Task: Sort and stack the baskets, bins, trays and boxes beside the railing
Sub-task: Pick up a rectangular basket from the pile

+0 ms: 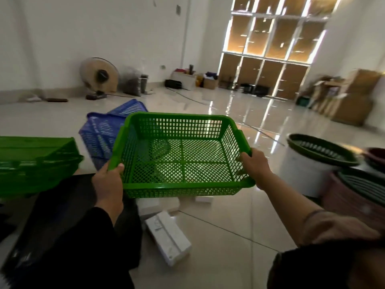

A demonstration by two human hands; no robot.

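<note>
I hold a bright green perforated rectangular basket (pixel 179 155) level in the air at the middle of the view. My left hand (pixel 109 184) grips its near left corner and my right hand (pixel 255 166) grips its right rim. Behind it on the left, blue slotted baskets (pixel 104 130) lie tilted on the floor. At the left edge stands a stack of green crates (pixel 35 163). On the right, a dark green round basket (pixel 320 150) sits on a white bucket (pixel 302 172), beside a pink bin (pixel 352 203) holding another dark basket.
White boxes (pixel 168 236) lie on the tiled floor below the basket. A black tray or mat (pixel 52 215) lies at lower left. A fan (pixel 100 77), bags and cardboard boxes (pixel 354 97) line the far wall and right side. The glossy floor (pixel 229 113) stretches beyond.
</note>
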